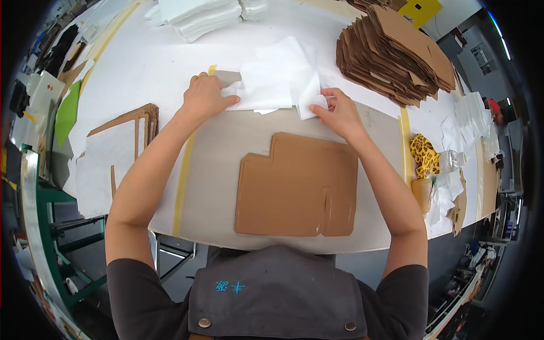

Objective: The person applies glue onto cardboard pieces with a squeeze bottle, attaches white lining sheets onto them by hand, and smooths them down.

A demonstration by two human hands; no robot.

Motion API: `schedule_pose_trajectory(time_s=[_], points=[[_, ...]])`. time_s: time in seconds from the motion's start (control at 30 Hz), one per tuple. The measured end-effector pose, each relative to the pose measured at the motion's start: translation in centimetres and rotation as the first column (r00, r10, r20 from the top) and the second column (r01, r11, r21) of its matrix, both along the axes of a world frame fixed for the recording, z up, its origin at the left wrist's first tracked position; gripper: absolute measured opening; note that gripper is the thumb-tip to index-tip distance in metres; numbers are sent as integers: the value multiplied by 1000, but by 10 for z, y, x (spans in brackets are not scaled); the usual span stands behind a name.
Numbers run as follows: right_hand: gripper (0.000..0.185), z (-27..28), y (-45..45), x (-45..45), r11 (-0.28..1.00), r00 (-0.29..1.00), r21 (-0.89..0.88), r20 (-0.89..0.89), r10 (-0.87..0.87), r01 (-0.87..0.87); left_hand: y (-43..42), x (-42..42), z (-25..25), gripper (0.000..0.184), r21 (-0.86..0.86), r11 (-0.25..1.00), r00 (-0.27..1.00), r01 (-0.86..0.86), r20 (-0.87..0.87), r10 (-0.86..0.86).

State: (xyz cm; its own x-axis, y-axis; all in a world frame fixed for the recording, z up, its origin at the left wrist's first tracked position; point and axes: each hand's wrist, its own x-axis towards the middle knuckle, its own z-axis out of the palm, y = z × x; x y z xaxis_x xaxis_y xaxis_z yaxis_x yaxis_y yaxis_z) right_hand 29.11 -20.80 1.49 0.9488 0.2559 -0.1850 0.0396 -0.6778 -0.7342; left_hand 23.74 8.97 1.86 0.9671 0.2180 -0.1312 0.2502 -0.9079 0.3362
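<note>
A thin, soft white sheet [272,79] lies crumpled and partly folded across the far edge of the grey board [209,164]. My left hand [205,95] pinches its left end between thumb and curled fingers. At the other end, my right hand [339,113] grips a folded corner, with the thumb on top. Whether the sheet is cloth or paper, I cannot tell. Nearer to me, a flat brown leather-like panel [294,190] rests on the board. It has a stepped upper left corner and a slit near its lower right; more layers show at its left edge.
Stacked brown panels [391,56] stand at the back right. White sheets [198,17] are piled at the back. White-topped panels [107,158] lie at left. On the right are a leopard-print cloth [424,154], a clear bottle [451,161] and a tan block [421,194].
</note>
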Motion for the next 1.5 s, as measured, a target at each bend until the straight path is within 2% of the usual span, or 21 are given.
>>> schedule_pose_trajectory(time_s=[0.13, 0.23, 0.3, 0.4, 0.43, 0.5, 0.53, 0.6, 0.7, 0.73, 0.8, 0.83, 0.93, 1.03, 1.07, 1.17, 1.27, 1.33, 1.37, 1.43, 1.5], points=[[46, 3, -6, -14, 987, 981, 130, 180, 74, -98, -1, 0, 4, 45, 5, 1000, 1000, 8, -8, -8], [24, 10, -9, -23, 998, 960, -34, 274, 58, -51, -3, 0, 7, 43, -111, 993, 993, -28, -117, 15], [10, 4, -7, -22, 982, 644, -122, 742, 186, -144, -3, 0, 1, 41, -117, 992, 998, -53, -28, 50], [15, -1, -3, -14, 985, 519, -150, 837, 172, -84, 2, -2, -17, 41, -148, 988, 982, -40, 174, 66], [15, -2, 0, -11, 985, 517, -150, 838, 173, -88, 4, -2, -21, 41, -148, 988, 982, -44, 176, 70], [22, -2, 5, -6, 995, 912, 104, 408, -41, -2, 5, -2, -25, 43, -190, 981, 955, -39, 283, 92], [22, -1, 5, -3, 995, 912, 104, 408, -46, 3, 6, -1, -22, 43, -189, 981, 955, -34, 283, 88], [27, 1, 7, 5, 996, 968, -12, 237, -83, 88, 11, 4, -15, 48, -334, 939, 993, -77, 62, 104], [28, -11, 4, 15, 993, 976, 44, 182, -116, 110, 16, 4, -8, 51, -486, 861, 987, -148, -126, 98], [28, -10, 3, 15, 993, 977, 45, 178, -114, 108, 17, 4, -9, 51, -484, 862, 986, -152, -130, 100], [26, -5, -2, 14, 992, 993, 81, 62, -97, 92, 14, 1, -9, 51, -723, 654, 972, -224, -120, 200], [26, -4, -5, 12, 992, 994, 81, 56, -99, 94, 12, -1, -7, 51, -721, 655, 972, -227, -125, 199], [14, 17, -8, -8, 849, 997, 523, -20, -76, 75, 0, -15, 13, 51, -807, 550, 970, -216, -111, 218], [19, 56, -30, -48, 831, 987, 541, -154, -53, 129, -19, -55, 47, 52, -879, 473, 988, -54, 22, 154], [28, 62, -41, -67, 848, 987, 520, -162, -21, 104, -25, -73, 53, 52, -888, 459, 993, -17, 37, 109], [55, 80, -68, -132, 899, 989, 434, -101, 107, -53, -47, -128, 49, 52, -767, 623, 984, 155, 173, -31], [56, 59, -85, -181, 904, 998, 428, -61, 26, 3, -75, -167, 38, 53, -559, 763, 884, 326, 465, -37], [44, 43, -100, -194, 963, 990, 242, 99, 98, -119, -86, -182, 36, 44, -680, 668, 934, 302, 352, -64], [44, 42, -105, -195, 962, 991, 248, 91, 98, -118, -84, -187, 31, 44, -679, 671, 937, 296, 344, -64], [35, 45, -113, -194, 959, 970, 156, 80, 228, -238, -77, -193, 21, 38, -728, 601, 939, 329, 184, -291], [33, 45, -109, -192, 965, 983, 194, 89, 162, -177, -83, -196, 22, 38, -712, 639, 955, 290, 174, -240]])
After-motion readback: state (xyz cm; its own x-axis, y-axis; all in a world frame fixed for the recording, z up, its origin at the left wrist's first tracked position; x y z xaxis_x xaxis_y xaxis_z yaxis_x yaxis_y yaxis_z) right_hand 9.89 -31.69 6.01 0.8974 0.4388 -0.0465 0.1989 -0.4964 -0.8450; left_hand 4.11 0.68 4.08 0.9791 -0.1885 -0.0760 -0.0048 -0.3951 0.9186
